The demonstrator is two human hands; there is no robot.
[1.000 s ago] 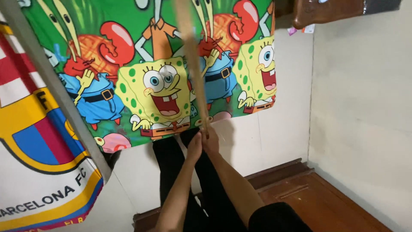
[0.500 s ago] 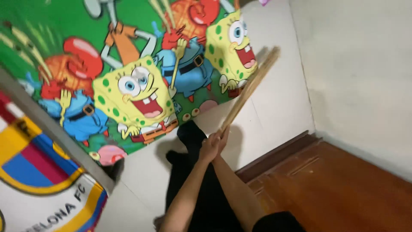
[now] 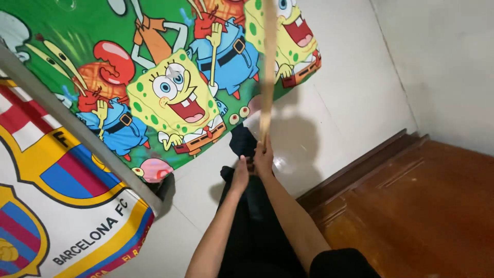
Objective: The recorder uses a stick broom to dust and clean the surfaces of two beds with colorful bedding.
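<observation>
Above hands [image 3: 253, 166], blurred wooden stick [image 3: 267, 77] cut off by frame top.

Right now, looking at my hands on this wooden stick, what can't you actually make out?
- Wooden stick, head view: its top is cut off by the upper edge and blurred by motion.
- Stick's lower end: hidden inside the right hand and left hand.
- Black cloth: mostly hidden behind both forearms, so its kind is unclear.
- Cartoon sheet: cut off at the top.
</observation>
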